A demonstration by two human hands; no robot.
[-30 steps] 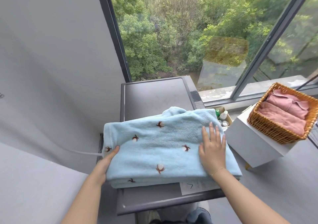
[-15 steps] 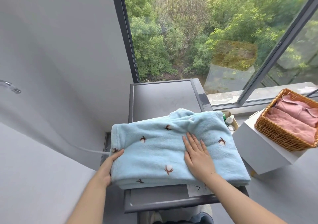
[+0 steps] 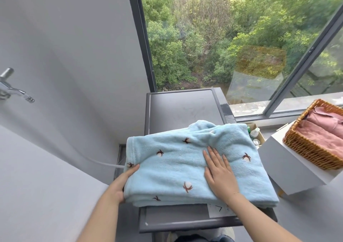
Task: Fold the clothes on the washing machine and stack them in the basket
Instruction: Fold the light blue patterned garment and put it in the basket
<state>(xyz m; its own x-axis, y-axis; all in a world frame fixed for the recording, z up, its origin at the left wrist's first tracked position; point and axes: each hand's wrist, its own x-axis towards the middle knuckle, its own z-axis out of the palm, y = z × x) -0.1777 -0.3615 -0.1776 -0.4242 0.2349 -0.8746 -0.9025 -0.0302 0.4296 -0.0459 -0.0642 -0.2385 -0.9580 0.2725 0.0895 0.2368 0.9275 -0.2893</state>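
A light blue fleece garment [image 3: 172,167] with small brown-and-white motifs lies folded on the dark grey washing machine top [image 3: 181,110]. My left hand [image 3: 121,183] grips its left edge, thumb on top and fingers hidden underneath. With straight fingers my right hand [image 3: 218,173] lies flat on the middle of the garment. A wicker basket [image 3: 304,147] at the right holds folded pink clothes [image 3: 323,132].
The basket stands on a white box [image 3: 289,165] right of the machine. A small carton with bottles [image 3: 255,134] sits between them. A grey wall with a tap [image 3: 13,89] is at the left, and a large window rises behind.
My right hand slid left across the garment from its right side to the middle. My left hand kept its hold on the left edge. The camera view shifted left.
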